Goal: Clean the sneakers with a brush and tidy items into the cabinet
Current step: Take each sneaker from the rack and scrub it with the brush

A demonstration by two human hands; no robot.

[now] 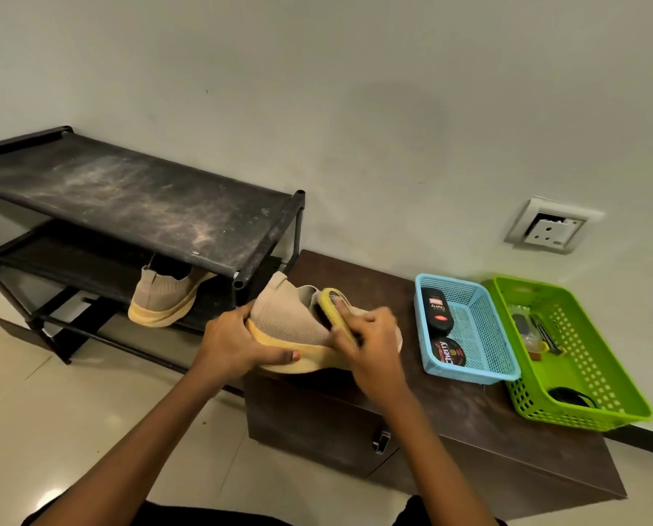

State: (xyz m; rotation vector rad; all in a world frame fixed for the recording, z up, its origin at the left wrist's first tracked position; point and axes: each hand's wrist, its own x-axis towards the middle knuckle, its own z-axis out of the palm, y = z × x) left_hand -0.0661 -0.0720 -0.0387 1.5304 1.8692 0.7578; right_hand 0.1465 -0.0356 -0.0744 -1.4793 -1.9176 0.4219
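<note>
A beige knit sneaker [287, 320] with a yellow sole lies on its side on the low brown cabinet [453, 411]. My left hand [233, 345] grips its heel and sole. My right hand [370, 343] holds a yellow-backed brush [334, 309], bristles pressed against the sneaker's upper. The second sneaker [163, 298] of the pair stands on the middle shelf of the black shoe rack [139, 195] to the left.
A blue basket [469, 358] on the cabinet holds a black polish bottle [436, 311] and a round polish tin [449, 351]. A green basket [582, 373] with small items sits at its right. A wall socket [552, 225] is above. The cabinet's drawer handle [381, 442] faces me.
</note>
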